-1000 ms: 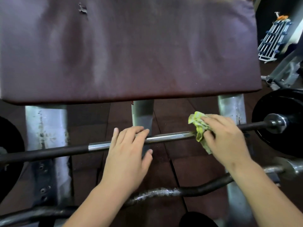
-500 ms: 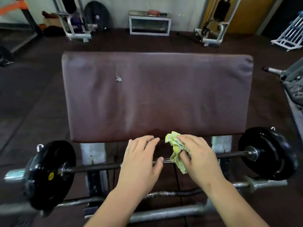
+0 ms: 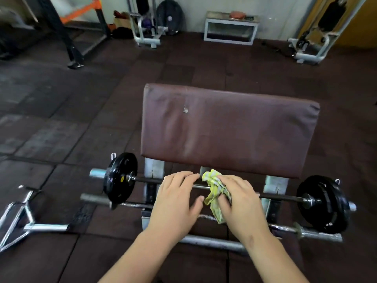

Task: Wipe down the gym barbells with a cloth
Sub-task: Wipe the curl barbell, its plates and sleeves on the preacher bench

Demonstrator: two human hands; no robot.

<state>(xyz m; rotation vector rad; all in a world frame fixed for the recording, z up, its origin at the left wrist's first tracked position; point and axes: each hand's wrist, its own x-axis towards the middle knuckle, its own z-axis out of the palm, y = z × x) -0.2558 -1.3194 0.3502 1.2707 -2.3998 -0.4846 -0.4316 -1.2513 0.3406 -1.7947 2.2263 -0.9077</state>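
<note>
While the left hand [image 3: 177, 198] lies straight-fingered over the barbell [image 3: 281, 197], lower centre, the right hand [image 3: 241, 203] grips the cloth [image 3: 214, 189] — bunched against it.

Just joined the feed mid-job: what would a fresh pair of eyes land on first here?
The yellow-green cloth stands out at centre, gripped by the right hand against the barbell, with the left hand resting on the barbell right beside it. Behind them the big brown pad fills the middle of the view, and black plates sit at both ends of the barbell.
</note>
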